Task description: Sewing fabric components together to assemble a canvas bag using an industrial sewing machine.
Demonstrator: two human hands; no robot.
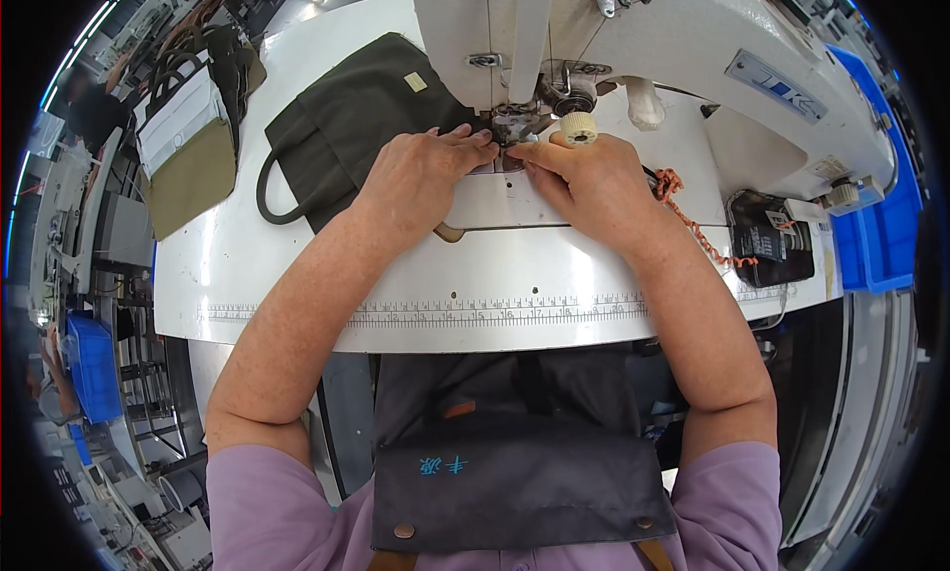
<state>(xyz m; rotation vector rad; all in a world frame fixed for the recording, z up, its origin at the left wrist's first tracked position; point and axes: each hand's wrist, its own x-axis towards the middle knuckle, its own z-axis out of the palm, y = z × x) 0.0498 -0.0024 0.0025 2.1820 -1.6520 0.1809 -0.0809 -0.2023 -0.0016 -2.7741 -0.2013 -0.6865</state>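
A dark green fabric bag point(346, 116) with a small pale label and a looped handle point(265, 190) lies on the white sewing machine bed, left of the needle. One end of it runs in under the presser foot point(515, 124). My left hand point(421, 175) presses on the bag's near edge, fingertips close together beside the foot. From the other side my right hand point(594, 185) reaches in, its index finger stretched to the foot and its other fingers curled. A small dark bit of the bag shows between the fingertips; the rest there is hidden.
The white machine arm point(732, 76) rises at the right, with a cream knob point(579, 128) near my right hand. An orange coiled cord point(693, 225) leads to a black tray point(772, 239). More bags point(193, 145) hang at the left edge. A blue bin point(886, 225) stands right.
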